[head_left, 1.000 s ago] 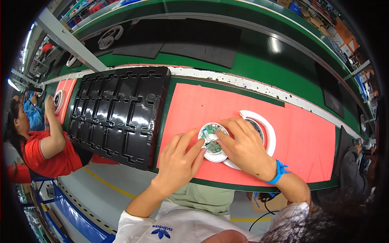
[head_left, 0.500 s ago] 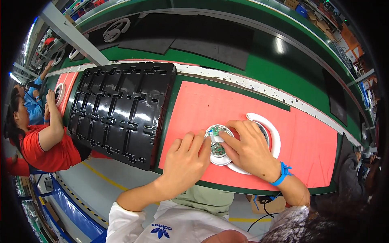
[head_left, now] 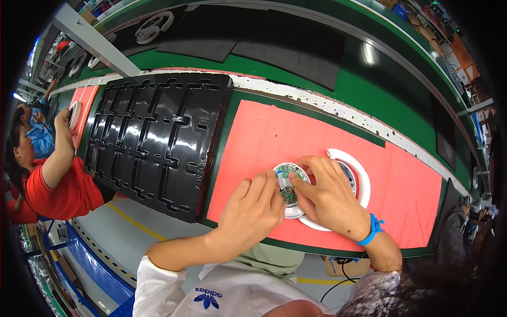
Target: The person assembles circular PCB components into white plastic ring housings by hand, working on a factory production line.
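Note:
A pair of white over-ear headphones lies on the salmon-pink mat (head_left: 253, 132), its curved headband (head_left: 360, 177) arching out on the right. The near ear cup is uncovered, and a green circuit board (head_left: 289, 196) with a pale flat part shows inside. My left hand (head_left: 253, 208) presses its bent fingers against the cup's left side; its fingertips are partly hidden. Over the cup's right side lies my right hand (head_left: 335, 195), thumb and forefinger on the board's edge. The second ear cup (head_left: 346, 177) is mostly covered by my right hand.
Left of the mat stands a stack of glossy black moulded trays (head_left: 158, 142). Beyond a white speckled rail (head_left: 317, 98) runs a green belt with dark mats (head_left: 290, 47) and more white headphones (head_left: 154, 27). A co-worker in a red shirt (head_left: 60, 179) handles headphones at far left.
My left hand has moved slightly right and its fingers have drawn closer together at the ear cup. The right hand stays on the cup. The whole view has shifted a little.

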The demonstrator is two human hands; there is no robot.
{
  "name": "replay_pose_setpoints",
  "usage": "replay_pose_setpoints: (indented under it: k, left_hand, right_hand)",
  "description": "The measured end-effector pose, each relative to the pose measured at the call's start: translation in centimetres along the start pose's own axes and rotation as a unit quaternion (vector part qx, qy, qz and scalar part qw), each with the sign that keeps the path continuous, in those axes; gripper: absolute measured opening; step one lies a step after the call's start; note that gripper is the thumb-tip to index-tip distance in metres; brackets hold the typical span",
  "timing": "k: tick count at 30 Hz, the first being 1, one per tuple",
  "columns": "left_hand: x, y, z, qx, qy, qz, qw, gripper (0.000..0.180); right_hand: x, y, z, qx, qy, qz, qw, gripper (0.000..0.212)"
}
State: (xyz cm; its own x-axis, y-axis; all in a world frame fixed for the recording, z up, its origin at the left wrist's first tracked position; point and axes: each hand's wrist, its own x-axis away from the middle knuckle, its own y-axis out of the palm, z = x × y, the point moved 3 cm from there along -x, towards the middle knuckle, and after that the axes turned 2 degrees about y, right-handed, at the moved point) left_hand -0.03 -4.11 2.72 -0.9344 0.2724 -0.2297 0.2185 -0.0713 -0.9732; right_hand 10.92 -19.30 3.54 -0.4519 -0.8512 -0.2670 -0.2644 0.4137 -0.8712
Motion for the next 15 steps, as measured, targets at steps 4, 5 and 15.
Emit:
replay_pose_setpoints:
  k: [4,5,15]
  left_hand:
    - [0.6,-0.7,-0.6,0.010,-0.019,0.029,0.999,0.039]
    - [1.2,-0.6,-0.8,-0.012,-0.041,0.032,0.999,0.039]
    - [-0.8,3.7,-1.3,0.432,-0.090,0.153,0.884,0.015]
  right_hand:
    - [-1.2,-0.2,-0.6,-0.016,-0.020,0.006,1.000,0.027]
    - [-1.2,0.1,-0.6,-0.021,-0.013,0.001,1.000,0.027]
    - [2.3,2.5,5.2,0.016,-0.097,0.111,0.989,0.018]
